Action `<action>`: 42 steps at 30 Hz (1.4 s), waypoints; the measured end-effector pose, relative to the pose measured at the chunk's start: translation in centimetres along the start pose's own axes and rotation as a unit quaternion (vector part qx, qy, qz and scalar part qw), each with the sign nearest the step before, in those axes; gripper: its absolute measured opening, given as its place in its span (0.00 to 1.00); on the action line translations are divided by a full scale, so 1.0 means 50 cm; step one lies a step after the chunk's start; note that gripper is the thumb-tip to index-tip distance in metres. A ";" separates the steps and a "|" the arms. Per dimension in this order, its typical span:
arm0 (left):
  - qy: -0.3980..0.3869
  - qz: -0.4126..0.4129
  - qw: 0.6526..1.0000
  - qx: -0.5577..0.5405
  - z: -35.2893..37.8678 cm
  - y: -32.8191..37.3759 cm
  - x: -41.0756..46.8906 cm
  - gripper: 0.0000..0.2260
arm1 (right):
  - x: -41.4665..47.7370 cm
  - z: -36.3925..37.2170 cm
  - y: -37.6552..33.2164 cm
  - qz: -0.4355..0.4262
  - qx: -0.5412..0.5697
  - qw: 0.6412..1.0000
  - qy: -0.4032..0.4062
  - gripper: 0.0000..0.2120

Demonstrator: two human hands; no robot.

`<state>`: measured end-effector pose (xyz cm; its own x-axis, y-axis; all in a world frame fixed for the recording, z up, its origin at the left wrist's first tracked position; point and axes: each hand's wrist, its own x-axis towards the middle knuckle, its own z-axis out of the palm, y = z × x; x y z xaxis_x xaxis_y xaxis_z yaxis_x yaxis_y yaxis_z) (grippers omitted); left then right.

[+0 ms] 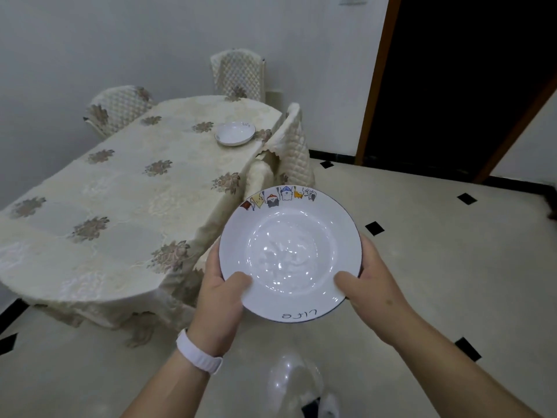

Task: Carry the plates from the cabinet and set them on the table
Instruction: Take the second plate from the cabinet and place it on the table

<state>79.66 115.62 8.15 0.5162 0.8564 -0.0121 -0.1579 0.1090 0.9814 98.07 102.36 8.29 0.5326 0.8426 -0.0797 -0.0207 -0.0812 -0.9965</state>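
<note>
I hold the white plate (291, 256) level in front of me, my left hand (221, 292) and right hand (372, 286) each clamped on its near rim, thumbs on top. The table (99, 206) lies ahead and to my left, nearer the left hand. A second plate (235, 133) already rests near its far right edge.

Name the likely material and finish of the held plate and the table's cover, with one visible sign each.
Held plate: probably glazed ceramic; its white surface shows sharp glossy highlights. Table cover: woven fabric, seemingly brocade, with a soft sheen; it drapes in folds at the scalloped edge.
</note>
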 end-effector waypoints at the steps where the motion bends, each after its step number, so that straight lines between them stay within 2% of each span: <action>1: 0.009 0.002 1.000 0.002 0.014 -0.003 0.018 0.32 | 0.024 -0.013 0.001 -0.003 0.002 1.000 -0.002 0.34; 4: 0.046 0.008 0.999 -0.003 0.039 -0.007 0.064 0.32 | 0.088 -0.030 0.001 -0.007 0.013 1.000 -0.011 0.32; 6: 0.069 0.018 0.997 -0.009 0.042 -0.007 0.098 0.31 | 0.129 -0.030 -0.001 -0.003 0.009 1.000 -0.023 0.34; 15: 0.163 0.021 0.986 -0.027 -0.004 -0.050 0.267 0.29 | 0.335 0.019 0.013 0.017 -0.014 0.998 -0.057 0.33; 21: 0.180 0.009 0.982 -0.058 -0.060 -0.071 0.421 0.28 | 0.495 0.073 0.013 0.041 -0.063 0.995 -0.061 0.31; 25: 0.165 -0.027 0.983 -0.075 -0.122 -0.075 0.528 0.29 | 0.606 0.131 -0.003 0.062 -0.081 0.993 -0.061 0.33; 29: 0.164 -0.028 0.982 -0.091 -0.190 -0.084 0.617 0.30 | 0.708 0.202 -0.019 0.073 -0.121 0.988 -0.069 0.33; 35: 0.212 0.004 0.975 -0.068 -0.291 -0.097 0.673 0.30 | 0.809 0.310 -0.015 0.083 -0.158 0.977 -0.116 0.34; 42: 0.316 0.006 0.948 -0.038 -0.384 -0.127 0.645 0.30 | 0.882 0.429 0.034 0.107 -0.170 0.951 -0.237 0.32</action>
<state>81.14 152.22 -2.14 -0.0886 0.9866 -0.1372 -0.2327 0.1134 0.9659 103.40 150.80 2.51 0.1039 0.9260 -0.3629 0.2312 -0.3774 -0.8967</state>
